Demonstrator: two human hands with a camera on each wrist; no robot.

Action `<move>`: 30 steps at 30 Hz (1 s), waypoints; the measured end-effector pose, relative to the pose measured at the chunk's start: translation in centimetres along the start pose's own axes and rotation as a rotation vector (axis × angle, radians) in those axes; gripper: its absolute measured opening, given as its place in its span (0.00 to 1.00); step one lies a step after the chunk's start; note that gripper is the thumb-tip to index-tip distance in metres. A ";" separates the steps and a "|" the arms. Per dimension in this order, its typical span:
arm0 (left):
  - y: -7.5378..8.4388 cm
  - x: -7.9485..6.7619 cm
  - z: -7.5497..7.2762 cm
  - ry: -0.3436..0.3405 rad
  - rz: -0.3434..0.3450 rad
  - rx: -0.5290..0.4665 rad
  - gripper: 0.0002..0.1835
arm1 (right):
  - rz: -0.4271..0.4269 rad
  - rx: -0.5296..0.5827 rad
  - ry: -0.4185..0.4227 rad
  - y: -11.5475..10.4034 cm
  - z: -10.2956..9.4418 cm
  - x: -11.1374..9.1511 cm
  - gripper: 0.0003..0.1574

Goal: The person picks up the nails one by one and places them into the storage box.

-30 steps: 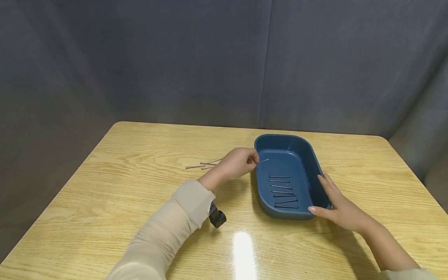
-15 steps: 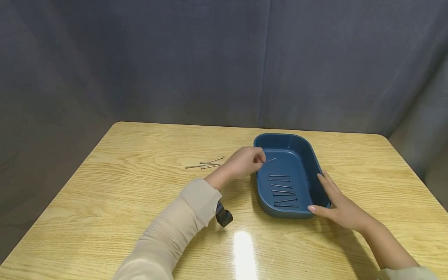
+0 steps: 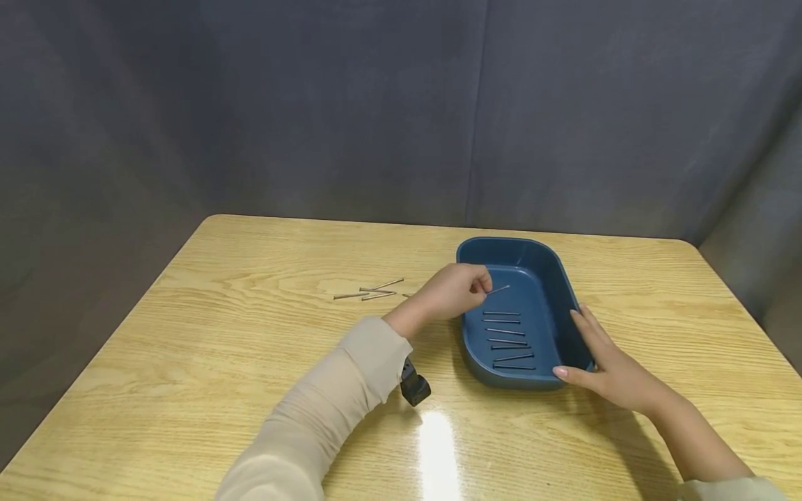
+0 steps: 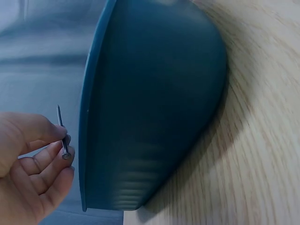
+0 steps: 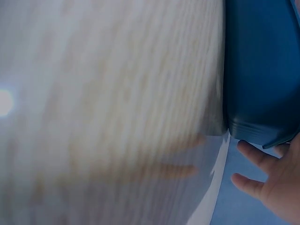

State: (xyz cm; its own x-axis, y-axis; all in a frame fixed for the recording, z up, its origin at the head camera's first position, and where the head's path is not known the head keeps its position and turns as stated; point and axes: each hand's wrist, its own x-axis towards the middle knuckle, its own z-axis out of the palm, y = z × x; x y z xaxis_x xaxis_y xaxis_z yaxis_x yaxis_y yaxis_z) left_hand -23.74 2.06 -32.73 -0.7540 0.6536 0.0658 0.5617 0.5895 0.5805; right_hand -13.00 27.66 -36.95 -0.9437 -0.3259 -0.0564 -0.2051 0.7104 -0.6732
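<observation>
My left hand (image 3: 456,289) pinches a nail (image 3: 500,289) between thumb and fingers, over the left side of a deep blue plastic tray (image 3: 544,385). In the left wrist view the nail (image 4: 61,124) stands nearly upright, its head toward the camera, beside the tray's wall (image 4: 154,89). Several dark nails (image 3: 505,332) lie in a rough row on the tray floor. My right hand (image 3: 617,379) rests against the tray's near right corner, thumb at the rim and fingers spread along the outer side; the right wrist view shows its fingers (image 5: 255,154) extended.
Several loose nails (image 3: 379,296) lie on the wooden table (image 3: 250,327) left of the tray. A black wrist device (image 3: 415,387) hangs under the left sleeve. Behind the table's far edge hangs a dark grey curtain (image 3: 351,111).
My left hand has moved right with the nail, from the tray's left rim to further over its inside. The right hand keeps its place on the tray.
</observation>
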 end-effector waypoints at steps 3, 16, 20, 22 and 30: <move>0.2 0.3 0.1 -0.005 0.012 0.014 0.08 | -0.002 -0.003 0.000 0.0 -0.1 0.0 0.59; 0.7 1.8 1.0 -0.027 0.020 0.049 0.08 | 0.001 0.002 0.002 0.0 -0.3 0.1 0.60; 0.7 2.1 1.5 -0.046 0.009 0.043 0.08 | 0.001 0.008 -0.006 0.0 -0.3 0.1 0.60; 0.6 2.2 1.8 -0.051 0.008 0.046 0.07 | -0.003 0.006 -0.008 0.0 -0.2 0.1 0.59; 0.9 2.8 2.6 -0.071 0.003 0.118 0.08 | -0.007 0.000 -0.011 0.0 -0.1 0.0 0.59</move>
State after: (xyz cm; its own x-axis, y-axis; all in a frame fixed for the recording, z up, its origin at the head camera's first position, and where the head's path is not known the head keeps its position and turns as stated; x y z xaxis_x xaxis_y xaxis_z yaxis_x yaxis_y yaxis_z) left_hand -24.39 5.67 -34.14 -0.7286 0.6849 0.0079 0.6035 0.6364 0.4804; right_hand -13.00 27.71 -36.87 -0.9395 -0.3374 -0.0600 -0.2114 0.7085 -0.6732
